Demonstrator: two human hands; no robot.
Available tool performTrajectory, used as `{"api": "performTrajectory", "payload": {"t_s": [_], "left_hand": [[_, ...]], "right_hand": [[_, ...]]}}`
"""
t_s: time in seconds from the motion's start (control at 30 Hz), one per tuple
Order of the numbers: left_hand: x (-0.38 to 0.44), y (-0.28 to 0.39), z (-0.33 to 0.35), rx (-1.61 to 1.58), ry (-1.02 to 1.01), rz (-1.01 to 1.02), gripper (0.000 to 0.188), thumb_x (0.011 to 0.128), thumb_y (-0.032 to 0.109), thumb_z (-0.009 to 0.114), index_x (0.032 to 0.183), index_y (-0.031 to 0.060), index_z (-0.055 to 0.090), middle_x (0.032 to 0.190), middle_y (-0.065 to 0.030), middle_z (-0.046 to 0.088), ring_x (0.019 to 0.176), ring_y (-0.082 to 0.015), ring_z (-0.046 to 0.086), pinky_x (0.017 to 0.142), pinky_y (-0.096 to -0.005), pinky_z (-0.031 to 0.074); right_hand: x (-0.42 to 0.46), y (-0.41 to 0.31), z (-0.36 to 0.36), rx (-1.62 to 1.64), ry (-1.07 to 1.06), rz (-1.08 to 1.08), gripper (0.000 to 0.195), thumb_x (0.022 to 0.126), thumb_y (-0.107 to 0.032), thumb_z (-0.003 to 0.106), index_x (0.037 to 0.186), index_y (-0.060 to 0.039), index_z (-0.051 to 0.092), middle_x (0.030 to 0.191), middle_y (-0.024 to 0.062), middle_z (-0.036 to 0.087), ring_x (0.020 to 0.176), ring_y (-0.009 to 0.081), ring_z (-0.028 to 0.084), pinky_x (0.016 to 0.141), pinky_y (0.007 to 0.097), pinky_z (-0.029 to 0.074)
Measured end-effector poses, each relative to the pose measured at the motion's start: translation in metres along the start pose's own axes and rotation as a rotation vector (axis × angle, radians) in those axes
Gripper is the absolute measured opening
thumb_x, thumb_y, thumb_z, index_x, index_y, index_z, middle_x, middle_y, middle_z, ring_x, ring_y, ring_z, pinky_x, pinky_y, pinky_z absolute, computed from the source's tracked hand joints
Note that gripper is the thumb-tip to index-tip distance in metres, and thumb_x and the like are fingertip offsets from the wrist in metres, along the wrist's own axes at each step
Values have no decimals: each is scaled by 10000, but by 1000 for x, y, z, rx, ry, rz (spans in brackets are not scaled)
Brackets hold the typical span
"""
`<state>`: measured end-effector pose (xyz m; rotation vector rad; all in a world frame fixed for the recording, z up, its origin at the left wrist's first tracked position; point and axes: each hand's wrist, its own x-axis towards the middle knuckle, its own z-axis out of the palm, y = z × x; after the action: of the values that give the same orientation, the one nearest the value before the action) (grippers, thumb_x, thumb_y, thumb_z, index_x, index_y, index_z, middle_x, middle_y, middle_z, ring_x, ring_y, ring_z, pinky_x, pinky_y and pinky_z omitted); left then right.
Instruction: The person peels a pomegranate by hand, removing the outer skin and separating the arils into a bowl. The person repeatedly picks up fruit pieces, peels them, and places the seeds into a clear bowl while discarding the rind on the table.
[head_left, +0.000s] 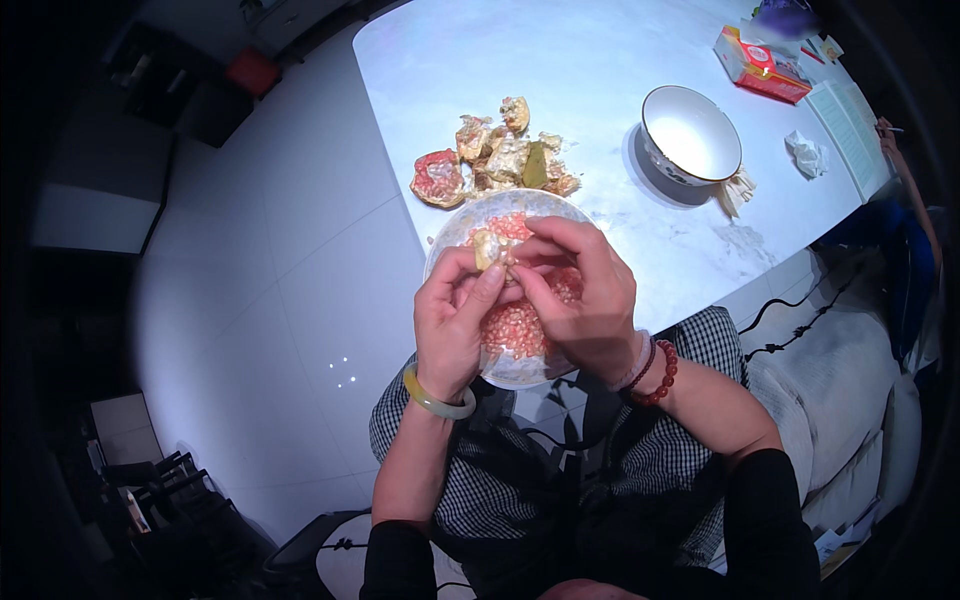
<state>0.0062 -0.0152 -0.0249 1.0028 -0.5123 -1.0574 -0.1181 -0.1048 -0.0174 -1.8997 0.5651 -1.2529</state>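
Observation:
Between my two hands is a small piece of pomegranate rind (488, 249), pale yellow with whitish membrane. My left hand (457, 315) grips it with thumb and fingers. The thumb and fingers of my right hand (589, 300) pinch at its lower right side, where seeds seem to sit; what exactly they hold is too small to tell. Beneath both hands lies a patterned plate (457, 221) bearing loose pinkish-red pomegranate seeds (514, 330). Just beyond the plate, a heap of torn rind and membrane (510, 157) rests on the table, with a seed-filled pomegranate chunk (438, 178) at its left.
On the marble-look table (570, 60) stand a white bowl (690, 135) and a red tissue box (765, 67). A crumpled tissue (808, 154) and an open notebook (847, 131) lie at right, where another person's hand (887, 139) holds a pen. The plate overhangs the table's near edge.

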Motion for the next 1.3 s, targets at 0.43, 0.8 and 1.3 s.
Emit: {"api": "performTrajectory", "payload": {"t_s": [0.43,0.8,1.3], "left_hand": [[5,10,-17,8,-1,4,103,1014,58,603,1077,-23,601,1037,-79,680,935,-123,666,860,-267,556],[1,9,-12,294,8,166,104,1018,64,602,1083,-16,592,1052,-64,671,963,-83,627,878,-236,510],[4,10,7,76,20,180,327,968,-55,604,1269,-31,477,1114,-157,651,1019,-196,682,892,-319,607]], "right_hand": [[9,-8,-5,-89,-84,-184,463,762,58,757,1194,53,589,977,139,690,858,249,699,709,322,590],[9,-2,-7,-138,-124,-153,486,757,32,772,1210,34,594,971,130,690,841,243,683,698,313,587],[3,6,-1,560,-110,489,362,969,26,607,1304,52,473,1084,181,683,968,174,713,796,268,595]]}}
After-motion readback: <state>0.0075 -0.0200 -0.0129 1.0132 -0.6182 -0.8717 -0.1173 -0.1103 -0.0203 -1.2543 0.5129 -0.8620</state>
